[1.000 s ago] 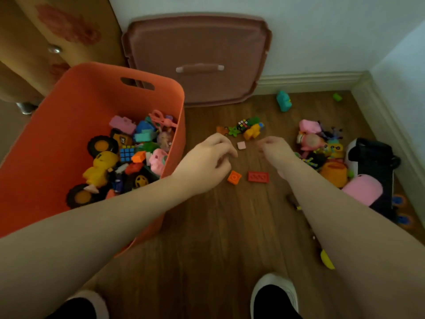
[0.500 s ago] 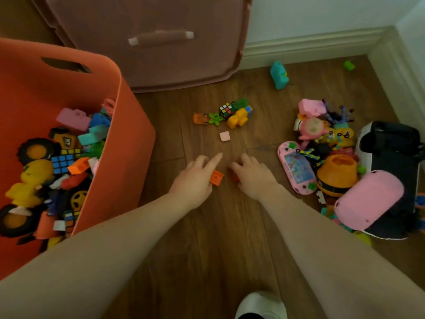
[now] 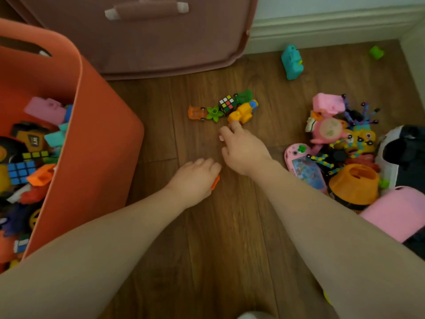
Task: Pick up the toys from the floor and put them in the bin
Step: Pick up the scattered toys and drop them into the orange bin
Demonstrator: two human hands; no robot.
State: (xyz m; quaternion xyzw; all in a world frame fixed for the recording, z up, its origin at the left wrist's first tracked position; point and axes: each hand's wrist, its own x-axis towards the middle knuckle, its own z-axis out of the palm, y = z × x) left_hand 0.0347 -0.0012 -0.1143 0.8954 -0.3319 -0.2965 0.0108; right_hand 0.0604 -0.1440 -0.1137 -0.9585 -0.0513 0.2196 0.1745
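Your left hand [image 3: 195, 180] has curled round the orange brick [image 3: 215, 182] that lay on the floor half a second ago. Your right hand [image 3: 241, 150] has gone forward, fingers bent over the small pink tile, now hidden; I cannot tell if it holds anything. Beyond lie the yellow toy [image 3: 242, 112] and cube [image 3: 226, 104]. The bin [image 3: 92, 143] stands left, so two bricks look nearly ready to drop.

Wood-plank floor [image 3: 207, 249] meets pale wall [image 3: 322, 5] and white skirting [image 3: 322, 26]
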